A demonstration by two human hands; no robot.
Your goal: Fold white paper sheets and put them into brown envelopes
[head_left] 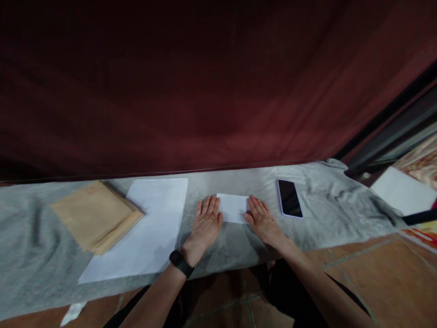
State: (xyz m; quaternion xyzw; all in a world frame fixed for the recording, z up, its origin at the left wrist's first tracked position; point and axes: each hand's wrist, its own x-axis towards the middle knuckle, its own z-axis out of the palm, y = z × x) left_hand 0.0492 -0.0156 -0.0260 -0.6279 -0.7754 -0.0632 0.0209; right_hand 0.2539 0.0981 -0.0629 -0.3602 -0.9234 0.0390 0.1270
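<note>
A: How is the small white rectangle of folded paper (234, 207) described?

B: It is seen as plain, matte and smooth, with crisp straight edges, lying flat. No print can be made out on it.

A: Where is it placed?

B: It is laid on the grey, fleece-like cloth (41, 255), about midway along its length and closer to the far edge than to the near one.

A: How are the hands held?

B: The left hand (205, 223) is laid palm down, fingers straight and close together, just beside the paper's left edge; nothing is gripped. The right hand (262, 221) is spread flat likewise, its fingertips set on the paper's right edge. A black wristband (180, 263) is worn on the left wrist.

A: What else is carried by the cloth?

B: A glossy black phone with a pale rim (289, 198) is laid face up near the far edge, just right of the right hand. Towards the left end, a stack of tan paper envelopes (95, 214) is set askew, partly on large white sheets (150, 241) that reach from the far edge towards the near edge.

A: And the textures?

B: The cloth is soft and wrinkled, most at its right end. A dark red draped fabric (205, 91) is hung behind the far edge, and reddish-brown tiles (375, 269) are seen below the near edge.
</note>
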